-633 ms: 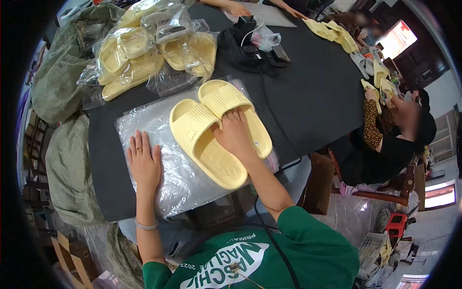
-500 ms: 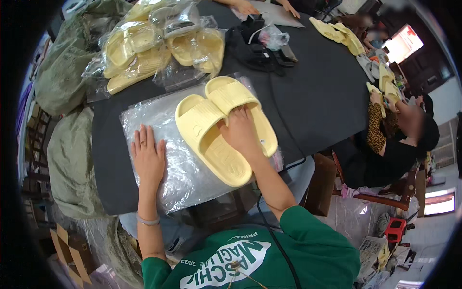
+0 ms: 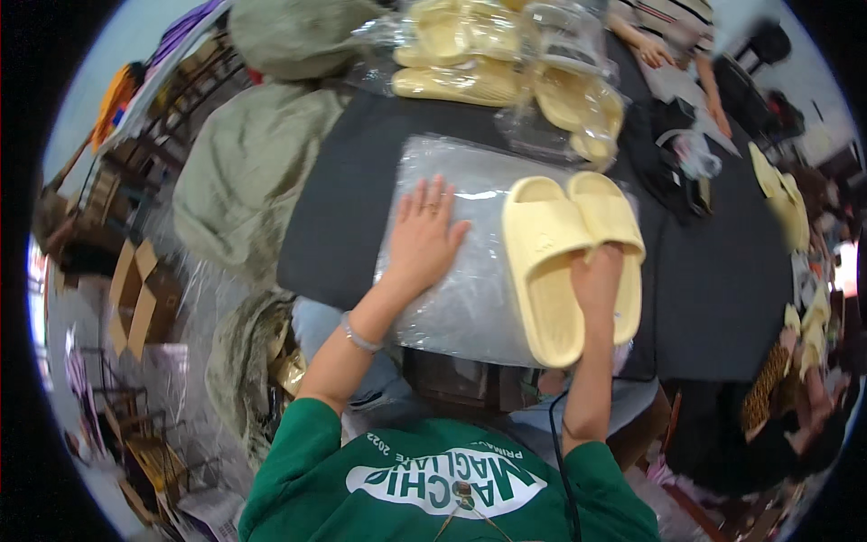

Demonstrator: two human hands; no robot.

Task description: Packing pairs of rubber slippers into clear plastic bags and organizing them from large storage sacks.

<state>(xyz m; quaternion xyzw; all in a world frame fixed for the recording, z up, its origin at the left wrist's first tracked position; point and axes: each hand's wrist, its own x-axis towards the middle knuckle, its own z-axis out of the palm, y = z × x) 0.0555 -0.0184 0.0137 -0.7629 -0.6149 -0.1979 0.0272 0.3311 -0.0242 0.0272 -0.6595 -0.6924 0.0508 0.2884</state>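
Two pale yellow slides (image 3: 569, 262) have stayed paired under our right hand (image 3: 596, 285), left hand (image 3: 423, 239) still spread flat on the clear plastic bag (image 3: 470, 298).

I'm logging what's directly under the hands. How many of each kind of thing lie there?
Pale yellow slide sandals: 2, side by side, right hand on them
Clear plastic bags: 1, flat under left hand
Total: 3

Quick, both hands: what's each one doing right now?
Left hand: open, flat on the clear plastic bag.
Right hand: resting on the yellow slides, grip cannot be told.
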